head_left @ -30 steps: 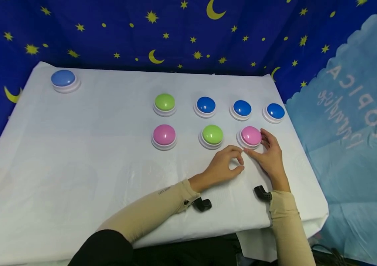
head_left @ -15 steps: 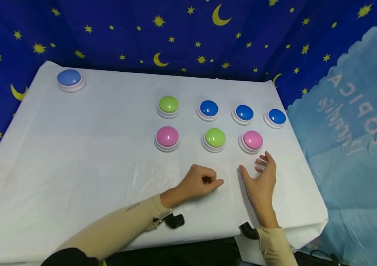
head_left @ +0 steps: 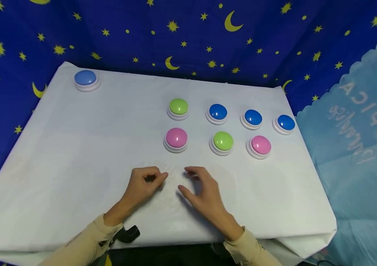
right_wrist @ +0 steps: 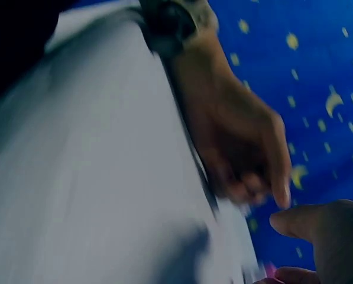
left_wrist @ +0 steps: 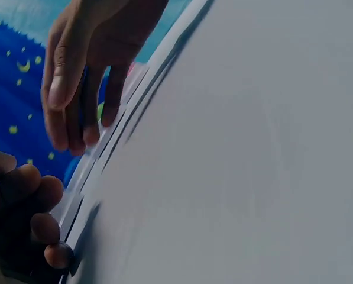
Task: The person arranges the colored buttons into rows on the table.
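My left hand [head_left: 142, 188] is over the near middle of the white table, fingers loosely curled and holding nothing. To its right, my right hand [head_left: 205, 192] has its thumb and fingers spread apart around bare space. In the left wrist view, the curled left fingers [left_wrist: 40, 213] show at the lower left, below the right hand [left_wrist: 99, 65]. Nearest the hands is a pink dome button [head_left: 176, 138] on a white base. A green dome button [head_left: 223, 141] and another pink button [head_left: 260, 145] continue that row rightward.
Behind stand a green button [head_left: 178, 107] and three blue buttons [head_left: 217, 112], in a row. A paler blue button [head_left: 85, 78] sits at the far left corner. Star-patterned blue cloth [head_left: 125, 48] hangs behind the table [head_left: 108, 125]; light blue cloth [head_left: 361, 184] hangs at the right.
My right hand has left the right pink button and moved left and nearer. My left hand has also moved left, its fingers curling more. The head view has shifted; the buttons keep their arrangement.
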Demonstrator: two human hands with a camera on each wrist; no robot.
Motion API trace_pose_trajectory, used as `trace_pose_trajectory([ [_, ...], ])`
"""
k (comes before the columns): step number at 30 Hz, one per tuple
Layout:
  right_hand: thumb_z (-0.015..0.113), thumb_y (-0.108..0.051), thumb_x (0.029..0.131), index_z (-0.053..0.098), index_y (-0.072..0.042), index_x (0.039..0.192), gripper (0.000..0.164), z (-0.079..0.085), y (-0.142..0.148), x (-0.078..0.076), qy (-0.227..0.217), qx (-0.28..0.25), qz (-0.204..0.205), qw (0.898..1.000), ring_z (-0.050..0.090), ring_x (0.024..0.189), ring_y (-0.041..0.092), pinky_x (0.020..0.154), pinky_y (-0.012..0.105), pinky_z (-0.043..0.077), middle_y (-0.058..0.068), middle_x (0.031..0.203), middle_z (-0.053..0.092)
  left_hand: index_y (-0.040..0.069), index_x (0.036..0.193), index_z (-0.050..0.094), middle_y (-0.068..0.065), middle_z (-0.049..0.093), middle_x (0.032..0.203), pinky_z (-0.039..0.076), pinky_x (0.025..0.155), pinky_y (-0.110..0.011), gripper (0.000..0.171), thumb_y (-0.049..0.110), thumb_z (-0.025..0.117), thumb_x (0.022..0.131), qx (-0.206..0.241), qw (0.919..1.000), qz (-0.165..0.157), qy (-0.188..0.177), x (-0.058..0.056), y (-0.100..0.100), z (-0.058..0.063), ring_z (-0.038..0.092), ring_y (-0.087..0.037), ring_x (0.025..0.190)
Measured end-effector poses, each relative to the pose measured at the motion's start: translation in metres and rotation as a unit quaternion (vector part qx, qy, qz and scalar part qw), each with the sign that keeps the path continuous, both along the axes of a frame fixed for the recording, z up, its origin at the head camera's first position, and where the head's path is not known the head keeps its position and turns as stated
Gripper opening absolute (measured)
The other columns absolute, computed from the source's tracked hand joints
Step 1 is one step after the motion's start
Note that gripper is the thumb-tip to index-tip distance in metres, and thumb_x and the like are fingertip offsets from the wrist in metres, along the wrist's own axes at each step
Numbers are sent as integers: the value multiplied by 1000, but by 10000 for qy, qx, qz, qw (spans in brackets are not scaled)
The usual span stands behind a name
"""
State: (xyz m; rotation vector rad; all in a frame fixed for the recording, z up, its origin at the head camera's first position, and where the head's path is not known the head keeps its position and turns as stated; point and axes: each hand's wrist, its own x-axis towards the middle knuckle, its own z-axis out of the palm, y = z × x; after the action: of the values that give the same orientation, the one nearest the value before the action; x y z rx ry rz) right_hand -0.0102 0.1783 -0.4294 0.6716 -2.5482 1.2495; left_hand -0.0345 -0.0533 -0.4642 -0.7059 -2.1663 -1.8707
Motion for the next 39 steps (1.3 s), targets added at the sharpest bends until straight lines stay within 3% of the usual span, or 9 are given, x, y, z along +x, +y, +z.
trace_pose_trajectory([
  [5, 86, -22, 88, 55, 3, 140, 65, -2, -60, -14, -248, 613, 689, 9954, 67, 115, 27, 98, 43, 56, 16, 126, 67, 14, 65, 68, 1, 66, 61, 48, 58, -19, 36, -4, 72, 95, -211, 9988, 439, -43, -10, -35, -1, 60, -9, 54],
  [9, 82, -23, 90, 52, 2, 144, 67, -1, -105, -38, -522, 834, 928, 9908, 64, 115, 26, 99, 41, 54, 16, 126, 66, 11, 66, 69, -2, 66, 60, 47, 55, -19, 35, 1, 70, 99, -308, 9953, 858, -339, -27, -65, 0, 59, -13, 51],
  [18, 77, -17, 86, 59, -4, 140, 58, -20, -197, -98, -472, 643, 471, 9957, 57, 116, 24, 100, 30, 48, 11, 129, 61, -8, 72, 71, -27, 67, 67, 49, 45, -22, 38, 12, 67, 104, 127, 9759, 1909, -1050, -92, -125, 9, 59, -20, 48],
  [24, 73, -16, 88, 60, -2, 140, 55, -28, -230, -146, -426, 353, 357, 9978, 59, 105, 21, 91, 25, 48, 12, 121, 63, -22, 77, 66, -24, 68, 66, 49, 42, -20, 36, 4, 65, 102, 477, 9544, 2706, -1167, -125, -142, 27, 60, -13, 46],
  [28, 73, -13, 88, 63, -3, 137, 51, -33, -244, -173, -456, 88, 97, 9989, 63, 102, 19, 89, 20, 47, 10, 120, 67, -23, 80, 66, -14, 69, 61, 46, 39, -19, 34, 4, 65, 100, 479, 9385, 3153, -1324, -144, -155, 20, 57, -8, 42],
  [31, 73, -12, 87, 64, -3, 135, 50, -33, -256, -193, -394, 7, -95, 9992, 64, 102, 20, 90, 19, 47, 10, 118, 67, -20, 80, 68, -6, 68, 59, 44, 39, -17, 34, 7, 67, 100, 424, 9293, 3458, -1224, -161, -170, 9, 55, -7, 40],
  [34, 73, -15, 87, 63, -4, 137, 52, -31, -269, -213, -342, 111, -276, 9990, 62, 104, 19, 91, 20, 47, 9, 119, 67, -11, 81, 71, 4, 66, 61, 45, 42, -14, 29, 13, 74, 98, 341, 9144, 3874, -1126, -177, -185, 2, 56, -3, 45],
  [36, 74, -16, 87, 62, -4, 138, 54, -30, -276, -224, -355, 196, -381, 9985, 60, 107, 19, 93, 23, 47, 9, 121, 66, -4, 85, 71, 10, 64, 66, 48, 49, -13, 24, 17, 80, 94, 192, 9020, 4157, -1150, -184, -193, 1, 57, 0, 52],
  [39, 74, -19, 87, 59, -5, 142, 59, -30, -286, -241, -427, 380, -480, 9972, 59, 118, 20, 102, 26, 47, 8, 128, 65, 1, 96, 69, 8, 65, 79, 50, 63, -13, 25, 19, 86, 89, -21, 8908, 4392, -1161, -193, -201, 0, 60, 1, 66],
])
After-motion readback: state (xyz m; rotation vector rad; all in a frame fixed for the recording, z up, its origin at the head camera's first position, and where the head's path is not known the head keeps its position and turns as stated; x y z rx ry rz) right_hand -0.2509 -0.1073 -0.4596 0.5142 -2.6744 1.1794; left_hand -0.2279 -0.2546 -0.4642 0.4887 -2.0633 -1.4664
